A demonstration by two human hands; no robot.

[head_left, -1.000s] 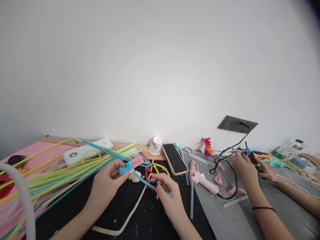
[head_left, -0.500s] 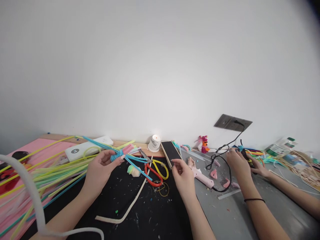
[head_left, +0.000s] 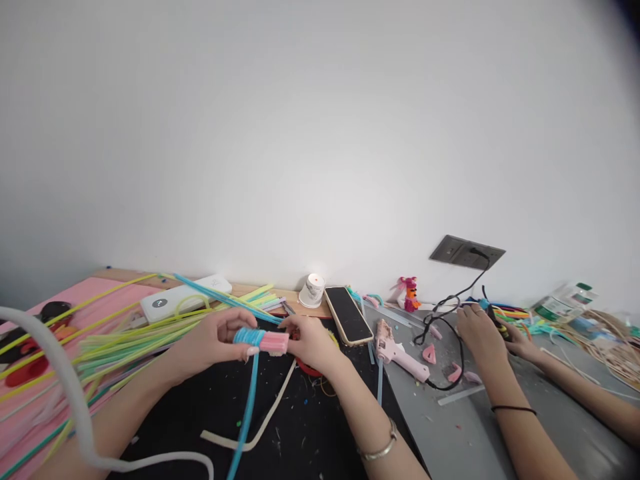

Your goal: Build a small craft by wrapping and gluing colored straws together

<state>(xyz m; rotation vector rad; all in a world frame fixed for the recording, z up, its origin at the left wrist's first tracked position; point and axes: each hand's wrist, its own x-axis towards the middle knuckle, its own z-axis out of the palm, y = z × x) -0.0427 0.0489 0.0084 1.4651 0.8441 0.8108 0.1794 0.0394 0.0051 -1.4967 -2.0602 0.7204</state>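
My left hand [head_left: 220, 340] grips a bundle of pink pipe cleaners [head_left: 274, 343] wrapped with light-blue pipe cleaner [head_left: 249, 337]. The bundle lies level, its pink end pointing right. Blue pipe-cleaner strands [head_left: 247, 417] hang from the wrap to the bottom edge. My right hand [head_left: 310, 343], with a bracelet on its wrist, has its fingers curled at the bundle's pink end; the fingertips are partly hidden. Just behind that hand, scissors with red and yellow handles [head_left: 334, 339] lie mostly covered. A bent cream pipe cleaner [head_left: 257, 433] rests on the black mat [head_left: 300, 440].
Yellow, green and blue pipe cleaners [head_left: 125, 343] spread at left beside a white power bank [head_left: 187, 298]. A paper cup [head_left: 313, 291], a phone [head_left: 349, 315] and a pink glue gun [head_left: 405, 360] with a black cord lie ahead. At right, another person's hands [head_left: 483, 333] hold pliers.
The bundle has turned and moved right and lower; its loose blue strands now hang down. My right hand has moved left from beside the phone to the bundle, covering the scissors.
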